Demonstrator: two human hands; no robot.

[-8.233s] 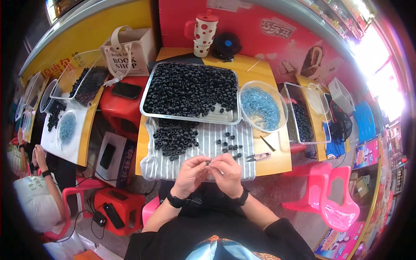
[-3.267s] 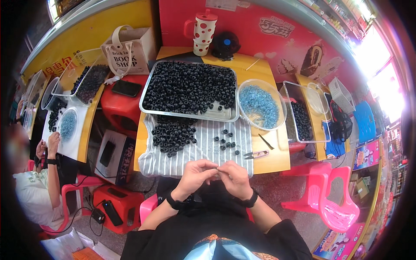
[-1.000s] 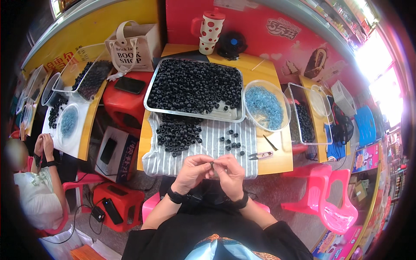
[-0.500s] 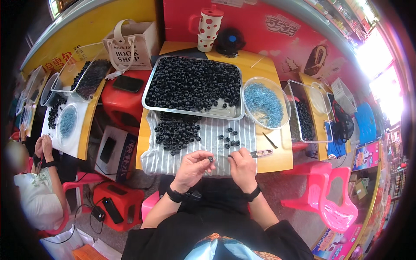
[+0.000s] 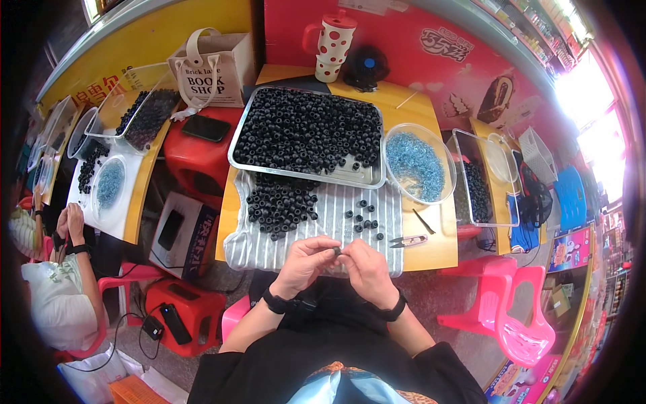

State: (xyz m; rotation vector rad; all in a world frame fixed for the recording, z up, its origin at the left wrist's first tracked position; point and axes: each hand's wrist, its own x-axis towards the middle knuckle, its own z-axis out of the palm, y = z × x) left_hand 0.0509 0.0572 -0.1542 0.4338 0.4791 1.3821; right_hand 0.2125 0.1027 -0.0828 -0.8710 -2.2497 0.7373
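My left hand (image 5: pixel 303 266) pinches a small black ring-shaped piece (image 5: pixel 336 252) between thumb and fingertips, over the front edge of the striped cloth (image 5: pixel 330 209). My right hand (image 5: pixel 369 273) meets it there, its thumb and fingertips pressed together against the piece; anything between them is hidden. Similar black pieces lie in a large heap (image 5: pixel 281 205) on the cloth and in a few loose ones (image 5: pixel 359 217) farther right. Thread snips (image 5: pixel 412 240) rest just beyond my right hand.
A clear tray (image 5: pixel 367 176) full of black pieces overlaps the cloth's far side. Beside it stands a round tub (image 5: pixel 452 185) of small clear-blue pieces. A thin dark tool (image 5: pixel 424 221), a dotted tumbler (image 5: pixel 334 47) and a fan (image 5: pixel 367 66) are also on the table. Another person's hands (image 5: pixel 69 222) are at left.
My right hand has come left to the black piece in my left hand. The snips show more fully, and one more loose piece is visible on the cloth. The view has shifted slightly.
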